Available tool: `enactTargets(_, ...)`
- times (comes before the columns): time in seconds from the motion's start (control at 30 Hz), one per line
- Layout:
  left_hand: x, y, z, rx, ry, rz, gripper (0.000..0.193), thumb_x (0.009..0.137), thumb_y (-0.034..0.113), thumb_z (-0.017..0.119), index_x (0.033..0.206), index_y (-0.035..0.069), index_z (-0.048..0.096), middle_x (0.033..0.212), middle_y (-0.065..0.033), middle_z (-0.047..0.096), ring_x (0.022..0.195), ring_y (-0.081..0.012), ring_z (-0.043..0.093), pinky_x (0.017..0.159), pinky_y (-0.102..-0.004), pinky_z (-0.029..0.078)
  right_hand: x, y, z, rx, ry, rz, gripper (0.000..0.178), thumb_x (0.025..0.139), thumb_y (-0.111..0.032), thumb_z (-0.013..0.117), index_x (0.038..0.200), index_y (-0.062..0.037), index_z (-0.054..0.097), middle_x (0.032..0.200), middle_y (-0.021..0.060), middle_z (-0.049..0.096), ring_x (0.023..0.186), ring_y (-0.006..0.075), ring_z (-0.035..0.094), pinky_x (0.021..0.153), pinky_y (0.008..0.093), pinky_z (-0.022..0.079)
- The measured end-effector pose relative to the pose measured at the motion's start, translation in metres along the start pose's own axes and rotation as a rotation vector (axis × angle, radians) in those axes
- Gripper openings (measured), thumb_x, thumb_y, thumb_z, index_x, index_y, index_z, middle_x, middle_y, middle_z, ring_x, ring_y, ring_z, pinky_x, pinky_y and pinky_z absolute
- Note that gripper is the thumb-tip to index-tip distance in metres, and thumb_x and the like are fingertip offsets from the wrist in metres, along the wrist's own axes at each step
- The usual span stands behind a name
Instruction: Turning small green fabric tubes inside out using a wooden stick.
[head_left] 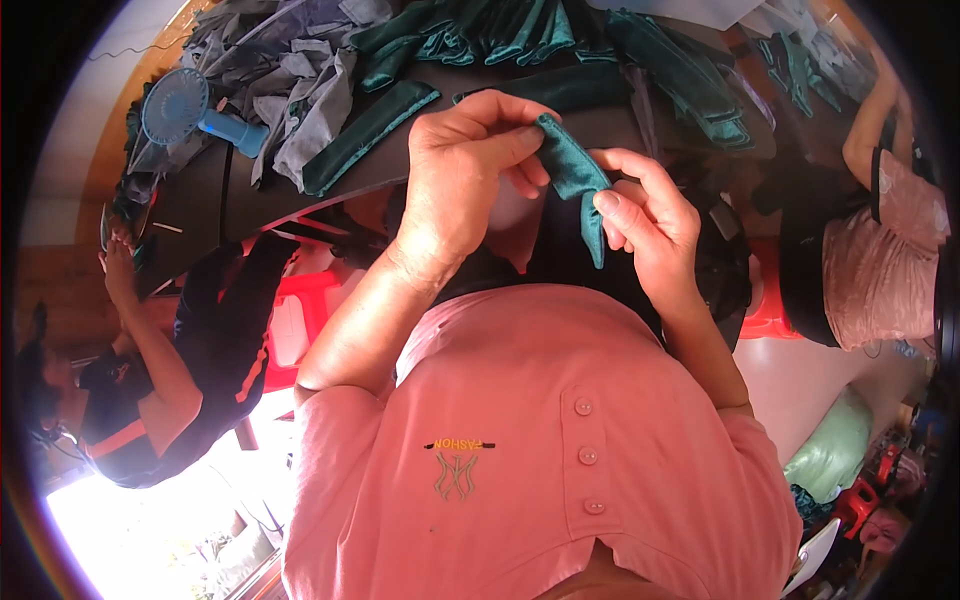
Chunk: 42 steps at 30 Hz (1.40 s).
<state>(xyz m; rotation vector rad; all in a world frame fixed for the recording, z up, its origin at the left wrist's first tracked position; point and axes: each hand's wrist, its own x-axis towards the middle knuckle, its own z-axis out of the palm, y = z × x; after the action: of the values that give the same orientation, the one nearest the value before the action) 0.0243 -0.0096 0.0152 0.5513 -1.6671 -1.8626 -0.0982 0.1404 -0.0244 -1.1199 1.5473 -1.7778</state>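
Observation:
A small strip of teal velvet fabric (573, 167) is stretched between my two hands, above the table's near edge and in front of my pink shirt. My left hand (455, 165) pinches its upper end between thumb and fingers. Lower down, my right hand (655, 218) grips the strip with thumb and forefinger, and a pointed tail hangs below that grip. Beyond my left hand, a long folded green velvet piece (372, 138) lies on the dark table (195, 215). Another dark green velvet piece (575, 88) lies just past my fingers.
Grey fabric pieces (310, 110) are heaped at the back left, beside a small blue fan (176, 106). More green velvet strips (680, 75) spread along the back. One person (165, 385) works at left, another (880, 250) at right. Red stools (300, 315) stand beside the table.

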Motion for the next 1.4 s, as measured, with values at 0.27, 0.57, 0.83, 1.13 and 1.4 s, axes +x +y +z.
enactTargets(0.27, -0.008, -0.003, 0.003, 0.118, 0.027, 0.005, 0.019, 0.087, -0.007, 0.058, 0.104, -0.004, 0.067, 0.082, -0.0077, 0.068, 0.061, -0.0104, 0.061, 0.055, -0.0222, 0.048, -0.004, 0.017, 0.002, 0.18, -0.018, 0.082, 0.027, 0.093, -0.003, 0.06, 0.119, 0.0039, 0.062, 0.068, -0.0008, 0.055, 0.053, 0.0051, 0.043, 0.047, 0.0218, 0.032)
enactTargets(0.57, -0.01, -0.007, 0.004, -0.106, 0.035, 0.014, 0.017, 0.088, -0.005, 0.061, 0.105, -0.006, 0.066, 0.088, -0.0122, 0.068, 0.069, -0.0165, 0.068, 0.056, -0.0239, 0.053, -0.008, 0.015, 0.001, 0.135, -0.009, 0.169, 0.021, 0.091, -0.004, 0.063, 0.111, 0.0002, 0.067, 0.066, -0.0028, 0.054, 0.055, 0.0034, 0.042, 0.049, 0.0209, 0.031)
enactTargets(0.83, -0.01, -0.016, -0.001, -0.125, -0.01, 0.106, 0.011, 0.087, -0.005, 0.063, 0.097, -0.005, 0.068, 0.081, -0.0081, 0.064, 0.064, -0.0167, 0.066, 0.058, -0.0256, 0.054, -0.009, 0.019, -0.004, 0.099, -0.041, 0.093, 0.02, 0.089, -0.003, 0.065, 0.108, 0.001, 0.067, 0.066, -0.0026, 0.054, 0.055, 0.0038, 0.043, 0.05, 0.021, 0.032)
enactTargets(1.13, -0.006, -0.022, 0.002, -0.153, -0.123, 0.152, 0.013, 0.084, -0.005, 0.067, 0.097, -0.004, 0.069, 0.082, -0.0082, 0.062, 0.058, -0.0126, 0.057, 0.055, -0.0223, 0.048, -0.012, 0.031, -0.004, 0.107, -0.022, -0.063, 0.019, 0.088, 0.0, 0.065, 0.106, 0.0033, 0.067, 0.067, 0.0, 0.057, 0.054, 0.005, 0.045, 0.049, 0.0217, 0.034)
enactTargets(1.4, -0.009, -0.026, 0.01, -0.342, -0.12, 0.091, 0.015, 0.084, -0.005, 0.067, 0.098, -0.004, 0.069, 0.082, -0.0082, 0.062, 0.058, -0.0126, 0.056, 0.053, -0.0223, 0.047, -0.02, 0.035, 0.001, 0.476, -0.037, 0.192, 0.02, 0.091, -0.005, 0.06, 0.107, 0.0075, 0.062, 0.067, 0.0056, 0.056, 0.051, 0.0082, 0.042, 0.047, 0.0259, 0.034)
